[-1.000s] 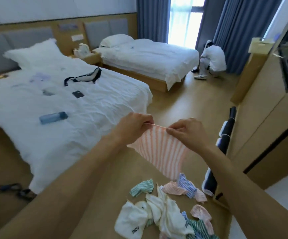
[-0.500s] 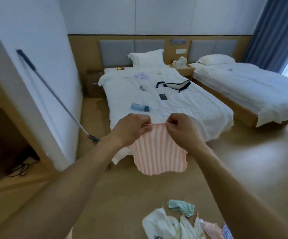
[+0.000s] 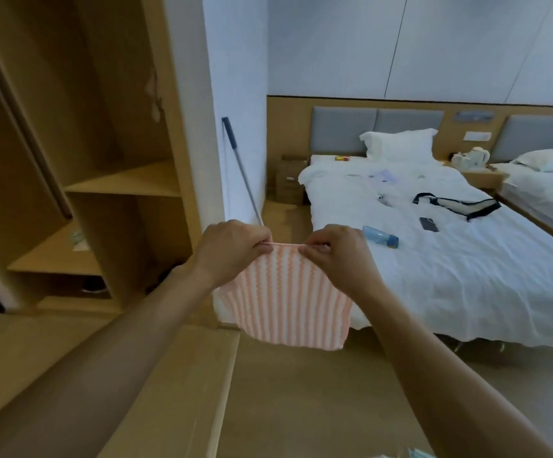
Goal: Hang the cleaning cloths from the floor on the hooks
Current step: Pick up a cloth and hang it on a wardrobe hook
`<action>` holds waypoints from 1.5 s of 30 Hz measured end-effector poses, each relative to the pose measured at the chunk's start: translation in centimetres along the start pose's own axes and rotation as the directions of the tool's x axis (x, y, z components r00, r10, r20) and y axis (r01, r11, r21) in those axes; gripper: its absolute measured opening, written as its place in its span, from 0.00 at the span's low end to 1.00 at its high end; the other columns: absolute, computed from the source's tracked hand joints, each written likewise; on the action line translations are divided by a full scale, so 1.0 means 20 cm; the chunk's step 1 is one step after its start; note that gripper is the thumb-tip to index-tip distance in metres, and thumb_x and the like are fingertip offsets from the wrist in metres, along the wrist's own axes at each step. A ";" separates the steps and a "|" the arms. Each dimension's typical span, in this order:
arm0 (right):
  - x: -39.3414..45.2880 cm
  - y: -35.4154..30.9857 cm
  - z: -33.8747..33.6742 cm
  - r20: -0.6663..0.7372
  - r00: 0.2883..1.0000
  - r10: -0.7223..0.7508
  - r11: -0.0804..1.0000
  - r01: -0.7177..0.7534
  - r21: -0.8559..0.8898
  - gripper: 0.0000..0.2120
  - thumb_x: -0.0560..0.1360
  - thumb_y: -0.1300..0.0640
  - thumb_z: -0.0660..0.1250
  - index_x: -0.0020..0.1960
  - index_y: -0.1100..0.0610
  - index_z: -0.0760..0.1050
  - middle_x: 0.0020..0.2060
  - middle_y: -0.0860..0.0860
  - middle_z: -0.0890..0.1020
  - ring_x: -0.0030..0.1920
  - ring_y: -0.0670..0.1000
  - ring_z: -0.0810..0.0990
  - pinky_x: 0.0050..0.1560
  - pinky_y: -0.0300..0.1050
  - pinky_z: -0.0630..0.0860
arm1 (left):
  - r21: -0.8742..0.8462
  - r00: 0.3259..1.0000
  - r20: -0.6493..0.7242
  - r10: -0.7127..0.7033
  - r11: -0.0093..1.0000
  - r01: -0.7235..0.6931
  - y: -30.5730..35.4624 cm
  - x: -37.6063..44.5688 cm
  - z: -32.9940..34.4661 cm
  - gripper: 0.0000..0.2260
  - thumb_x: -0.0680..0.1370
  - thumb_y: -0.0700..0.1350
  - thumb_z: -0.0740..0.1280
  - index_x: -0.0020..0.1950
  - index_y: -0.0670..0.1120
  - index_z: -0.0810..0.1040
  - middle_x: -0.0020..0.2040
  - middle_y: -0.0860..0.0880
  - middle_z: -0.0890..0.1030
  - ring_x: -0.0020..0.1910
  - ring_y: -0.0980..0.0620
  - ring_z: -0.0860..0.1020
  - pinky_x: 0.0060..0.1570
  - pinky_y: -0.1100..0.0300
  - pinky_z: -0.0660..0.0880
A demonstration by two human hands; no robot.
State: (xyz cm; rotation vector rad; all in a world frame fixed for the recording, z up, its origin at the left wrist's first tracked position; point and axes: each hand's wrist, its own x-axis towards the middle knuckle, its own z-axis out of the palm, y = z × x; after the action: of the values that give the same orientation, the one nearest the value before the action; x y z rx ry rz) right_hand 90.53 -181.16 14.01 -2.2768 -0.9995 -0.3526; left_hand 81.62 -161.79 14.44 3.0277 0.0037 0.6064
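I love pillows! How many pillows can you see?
2: one pillow at the head of the near bed, another pillow on the far bed at the right edge. More may be out of view.

Left hand (image 3: 232, 251), right hand (image 3: 334, 256) pinching, arms extended.

White bed (image 3: 467, 276) carries bottle (image 3: 380, 236), phone (image 3: 429, 224).

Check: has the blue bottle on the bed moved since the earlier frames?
No. The blue bottle lies in the same spot on the bed, left of the phone; only the camera turned.
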 end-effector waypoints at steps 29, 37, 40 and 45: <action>1.51 -1.17 1.13 -0.077 0.956 -0.282 0.951 0.289 0.112 0.10 0.76 0.54 0.66 0.39 0.53 0.83 0.34 0.46 0.81 0.36 0.44 0.77 0.37 0.30 0.66 | 0.153 0.915 -0.248 -0.319 0.920 0.362 -1.87 0.01 -0.49 0.12 0.81 0.57 0.61 0.49 0.54 0.81 0.41 0.56 0.80 0.41 0.57 0.77 0.40 0.58 0.74; 2.14 -1.27 1.36 -0.140 0.920 -0.366 0.919 0.381 0.099 0.07 0.75 0.54 0.68 0.42 0.51 0.84 0.31 0.42 0.77 0.32 0.40 0.72 0.32 0.30 0.59 | 0.208 0.880 -0.320 -0.350 0.881 0.426 -2.39 0.36 -0.51 0.13 0.83 0.54 0.58 0.51 0.52 0.81 0.45 0.54 0.82 0.45 0.55 0.78 0.42 0.57 0.75; 2.32 -1.29 1.46 -0.152 0.915 -0.374 0.917 0.390 0.087 0.08 0.75 0.55 0.68 0.39 0.53 0.83 0.26 0.40 0.72 0.28 0.38 0.69 0.28 0.29 0.59 | 0.229 0.867 -0.352 -0.352 0.866 0.445 -2.56 0.46 -0.48 0.13 0.83 0.52 0.58 0.52 0.52 0.81 0.46 0.54 0.82 0.45 0.55 0.78 0.39 0.61 0.71; 2.60 -1.35 1.68 -0.142 0.915 -0.377 0.915 0.391 0.097 0.12 0.75 0.55 0.68 0.33 0.53 0.78 0.27 0.45 0.75 0.28 0.42 0.70 0.29 0.32 0.59 | 0.212 0.842 -0.379 -0.383 0.850 0.482 -2.88 0.60 -0.41 0.13 0.83 0.52 0.57 0.52 0.53 0.81 0.46 0.54 0.82 0.45 0.55 0.79 0.37 0.60 0.70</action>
State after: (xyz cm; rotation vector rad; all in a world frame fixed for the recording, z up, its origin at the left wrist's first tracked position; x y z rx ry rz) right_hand 105.84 -116.13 23.82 -1.9149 -1.3672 -0.5692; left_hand 89.91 -103.60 23.53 2.9797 0.8568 1.1251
